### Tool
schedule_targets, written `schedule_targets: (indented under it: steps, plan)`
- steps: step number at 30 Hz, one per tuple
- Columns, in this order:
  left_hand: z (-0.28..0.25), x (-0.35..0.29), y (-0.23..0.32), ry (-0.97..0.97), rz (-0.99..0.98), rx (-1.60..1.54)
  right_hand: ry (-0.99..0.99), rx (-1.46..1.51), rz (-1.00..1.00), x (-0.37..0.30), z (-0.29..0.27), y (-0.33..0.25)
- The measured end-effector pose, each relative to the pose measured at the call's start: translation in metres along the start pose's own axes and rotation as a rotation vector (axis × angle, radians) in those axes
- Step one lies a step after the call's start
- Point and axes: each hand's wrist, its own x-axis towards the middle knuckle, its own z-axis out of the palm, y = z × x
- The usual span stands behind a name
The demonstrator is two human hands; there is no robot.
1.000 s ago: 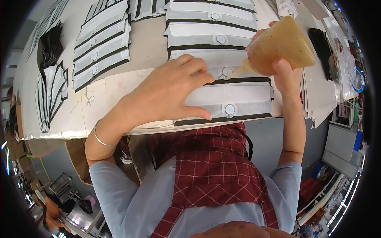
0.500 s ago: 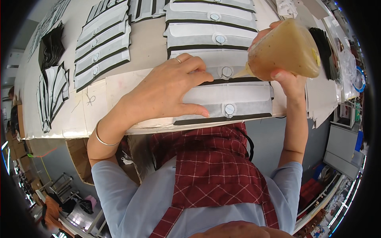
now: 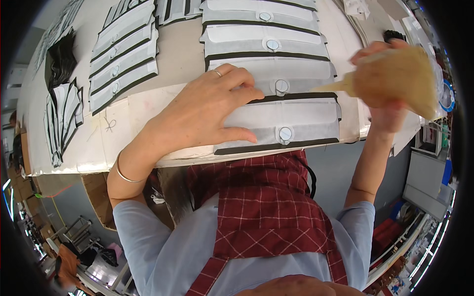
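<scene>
Pale grey-white pieces with black edge strips overlap in a column in front of me, each with a round disc at its middle. My left hand [image 3: 200, 111] rests on the left ends of the nearest piece [image 3: 308, 116] and the one just beyond it [image 3: 313, 74], thumb and fingers apart and holding nothing. In my right hand [image 3: 389, 117] is a squeeze bottle [image 3: 395, 81] of cloudy yellowish-brown stuff, tipped on its side and blurred by motion. Its thin nozzle [image 3: 335, 87] points left, above the right part of the second piece. The nearest disc [image 3: 285, 134] shows fully.
Another overlapping column of similar pieces [image 3: 123, 64] lies to the left. Beyond it are a black stack [image 3: 60, 59] and a fanned bundle [image 3: 64, 118] at the table's left side. The table's front edge [image 3: 182, 160] runs just before my apron.
My right hand has drawn the bottle to the right, taking its nozzle away from the second piece's disc. My left hand has stayed nearly in place.
</scene>
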Motion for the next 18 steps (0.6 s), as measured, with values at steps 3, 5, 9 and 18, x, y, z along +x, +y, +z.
schedule_targets:
  steps: [3,5,9,18]
  plan:
    - [0.001,0.003,0.001,-0.005,0.008,0.047,0.292,0.169,-0.107,-0.01,-0.008,-0.019]
    - [0.001,0.004,0.002,0.01,0.016,0.061,0.383,0.217,-0.079,-0.017,-0.001,-0.018]
    - [0.002,0.002,0.006,0.026,0.002,0.097,0.054,0.248,0.219,-0.044,0.019,0.003]
    - [0.003,0.004,0.007,0.014,0.003,0.103,-0.03,0.178,0.302,-0.046,0.047,0.005]
